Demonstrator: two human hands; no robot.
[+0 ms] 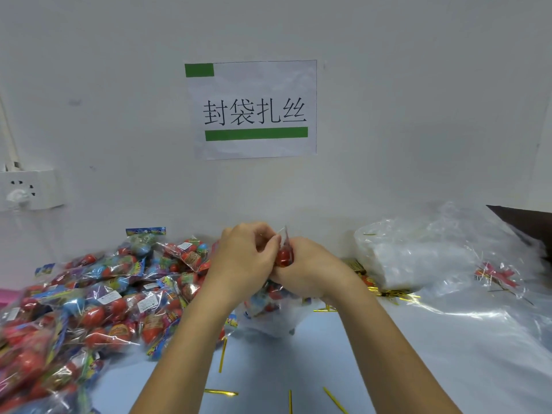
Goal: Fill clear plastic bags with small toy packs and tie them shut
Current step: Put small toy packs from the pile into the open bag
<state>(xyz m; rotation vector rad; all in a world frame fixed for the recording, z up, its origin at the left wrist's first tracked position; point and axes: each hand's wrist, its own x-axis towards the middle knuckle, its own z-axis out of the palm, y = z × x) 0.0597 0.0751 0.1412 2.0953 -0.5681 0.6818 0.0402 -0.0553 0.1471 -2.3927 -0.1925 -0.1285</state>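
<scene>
Head view, read left to right. At far left a wall socket (28, 189) sits above the surface (268, 369). Below it spreads a heap of small toy packs (98, 297), red and blue pieces in printed film, overlapping in no common direction. Loose gold twist ties (222, 351) lie on the bare surface near my forearms.

At centre I hold the clear plastic bag (268, 312), already loaded with toy packs; its body hangs under my hands and appears to touch the surface. My left hand (245, 258) has its grip curled around the gathered neck of the bag, and my right hand (310, 267) pinches the same neck from the other side, the two hands touching. A point of film sticks up between them. I judge the bag's long axis to be near vertical, mouth upward, bottom down. Whether a tie is already around the neck I cannot tell.

Above hangs a paper sign (252, 109). To the right lie a stack of empty bags (412, 258) and a finished bundle (497, 276).

Risks, as I judge them: the slick film may slip from the pinch and let the neck reopen; a tie twisted too loosely or too high may leave a gap for packs to escape.
</scene>
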